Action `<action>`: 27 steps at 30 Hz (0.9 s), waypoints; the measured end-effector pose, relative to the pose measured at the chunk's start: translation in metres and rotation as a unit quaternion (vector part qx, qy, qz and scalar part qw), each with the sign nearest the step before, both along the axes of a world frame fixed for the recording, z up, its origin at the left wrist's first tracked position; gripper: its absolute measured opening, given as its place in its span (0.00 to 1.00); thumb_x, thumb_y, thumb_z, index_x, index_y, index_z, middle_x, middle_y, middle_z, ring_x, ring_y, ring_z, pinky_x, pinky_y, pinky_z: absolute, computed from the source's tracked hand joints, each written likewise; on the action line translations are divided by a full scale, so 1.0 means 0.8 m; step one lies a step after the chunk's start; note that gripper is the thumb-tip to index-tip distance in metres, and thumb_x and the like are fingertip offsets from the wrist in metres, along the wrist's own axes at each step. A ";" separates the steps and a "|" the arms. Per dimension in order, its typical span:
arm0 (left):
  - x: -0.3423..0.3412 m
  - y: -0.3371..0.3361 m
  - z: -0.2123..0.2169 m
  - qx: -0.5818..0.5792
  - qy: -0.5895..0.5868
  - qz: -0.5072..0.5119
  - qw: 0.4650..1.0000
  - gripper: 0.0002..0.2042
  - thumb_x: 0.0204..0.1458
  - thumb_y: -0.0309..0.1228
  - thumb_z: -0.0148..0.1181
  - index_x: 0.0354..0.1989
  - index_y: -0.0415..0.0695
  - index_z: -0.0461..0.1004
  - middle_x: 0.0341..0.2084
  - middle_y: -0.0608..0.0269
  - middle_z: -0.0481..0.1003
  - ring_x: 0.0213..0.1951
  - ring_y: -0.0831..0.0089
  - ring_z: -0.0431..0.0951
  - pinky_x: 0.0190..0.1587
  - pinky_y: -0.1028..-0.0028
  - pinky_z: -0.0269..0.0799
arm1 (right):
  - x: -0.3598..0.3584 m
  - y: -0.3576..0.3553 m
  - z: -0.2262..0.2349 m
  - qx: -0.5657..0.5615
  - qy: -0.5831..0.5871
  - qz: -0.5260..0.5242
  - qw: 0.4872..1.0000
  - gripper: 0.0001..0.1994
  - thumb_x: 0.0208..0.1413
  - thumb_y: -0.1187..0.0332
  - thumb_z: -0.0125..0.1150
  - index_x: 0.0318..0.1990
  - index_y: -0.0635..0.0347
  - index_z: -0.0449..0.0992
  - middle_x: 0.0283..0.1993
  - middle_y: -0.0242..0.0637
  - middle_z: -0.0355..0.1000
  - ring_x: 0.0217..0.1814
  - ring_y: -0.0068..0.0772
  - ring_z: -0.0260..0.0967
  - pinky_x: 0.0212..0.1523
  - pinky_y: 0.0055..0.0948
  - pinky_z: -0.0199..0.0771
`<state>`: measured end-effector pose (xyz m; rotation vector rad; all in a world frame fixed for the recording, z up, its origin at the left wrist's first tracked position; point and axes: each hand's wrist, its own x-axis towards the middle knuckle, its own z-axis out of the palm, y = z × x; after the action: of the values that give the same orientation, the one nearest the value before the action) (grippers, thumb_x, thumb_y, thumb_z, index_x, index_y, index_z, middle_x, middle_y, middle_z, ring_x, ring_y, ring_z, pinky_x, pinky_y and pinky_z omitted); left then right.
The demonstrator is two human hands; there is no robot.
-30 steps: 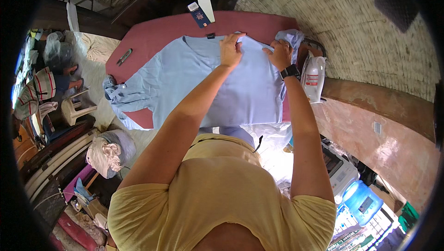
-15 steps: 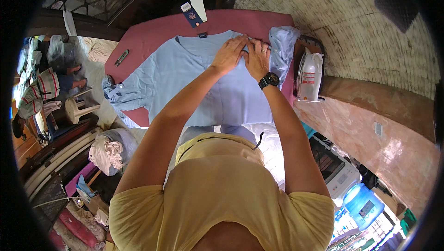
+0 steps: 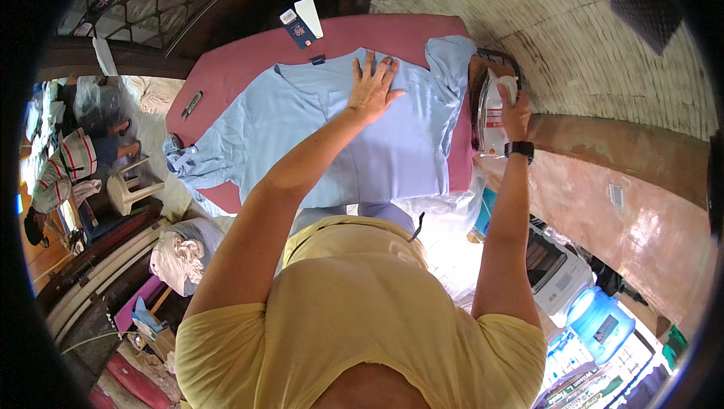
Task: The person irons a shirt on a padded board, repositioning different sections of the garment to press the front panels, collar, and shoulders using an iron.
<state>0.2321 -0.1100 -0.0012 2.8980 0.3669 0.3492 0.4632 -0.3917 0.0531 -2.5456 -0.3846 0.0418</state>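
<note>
A light blue blouse [image 3: 302, 137] lies spread over a maroon-covered ironing board [image 3: 226, 70], its neckline toward the far side. My left hand [image 3: 371, 92] rests flat on it near the right shoulder, fingers spread. At the board's right end, my right hand [image 3: 516, 111] is wrapped round the handle of a white clothes iron [image 3: 494, 119], which sits on a stand. A dark watch [image 3: 519, 150] is on my right wrist. The blouse's right sleeve [image 3: 452, 62] hangs toward the board's end, close to the iron.
Small thread snips [image 3: 192, 105] lie on the board's left part. Dark and white tags [image 3: 302, 28] lie at its far edge. A stone ledge [image 3: 603, 175] runs along the right. Left on the floor stand a plastic stool [image 3: 128, 192] and a bundle of cloth [image 3: 185, 254].
My right hand has left the blouse and moved right onto the iron's handle. My left hand stays on the blouse, its fingers now spread wider. The right sleeve lies flatter.
</note>
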 end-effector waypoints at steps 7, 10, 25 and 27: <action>0.005 0.002 0.019 0.026 -0.008 -0.014 1.000 0.24 0.59 0.51 0.54 0.65 0.67 0.66 0.60 0.60 0.61 0.64 0.48 0.56 0.63 0.34 0.50 | -0.073 0.013 0.142 0.016 -0.027 0.009 0.999 0.33 0.53 0.43 0.66 0.50 0.68 0.73 0.42 0.58 0.77 0.46 0.59 0.76 0.47 0.45 0.74; 0.018 0.027 0.015 0.031 0.011 -0.059 0.998 0.19 0.60 0.46 0.54 0.60 0.67 0.71 0.56 0.62 0.64 0.59 0.54 0.59 0.60 0.40 0.55 | -0.138 0.038 0.162 0.076 -0.039 0.103 0.991 0.32 0.53 0.44 0.66 0.50 0.67 0.73 0.39 0.57 0.77 0.40 0.58 0.77 0.39 0.44 0.76; 0.053 0.147 0.009 -0.251 -0.014 -0.136 0.958 0.11 0.46 0.26 0.68 0.38 0.51 0.79 0.38 0.62 0.76 0.49 0.60 0.74 0.54 0.61 0.68 | -0.259 0.199 0.036 -0.024 -0.023 0.055 0.998 0.29 0.58 0.46 0.60 0.47 0.67 0.63 0.25 0.59 0.73 0.28 0.65 0.74 0.28 0.55 0.75; 0.050 0.152 0.008 -0.247 -0.018 -0.067 0.966 0.10 0.42 0.28 0.72 0.33 0.48 0.77 0.36 0.62 0.76 0.47 0.60 0.75 0.51 0.65 0.70 | -0.256 0.201 0.040 -0.043 -0.011 0.066 0.997 0.30 0.59 0.46 0.60 0.50 0.67 0.60 0.27 0.60 0.74 0.30 0.64 0.75 0.29 0.54 0.76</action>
<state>0.2722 0.0116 0.0052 2.4069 0.2113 0.2445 0.2580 -0.2309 0.0852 -2.6032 -0.5708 0.0825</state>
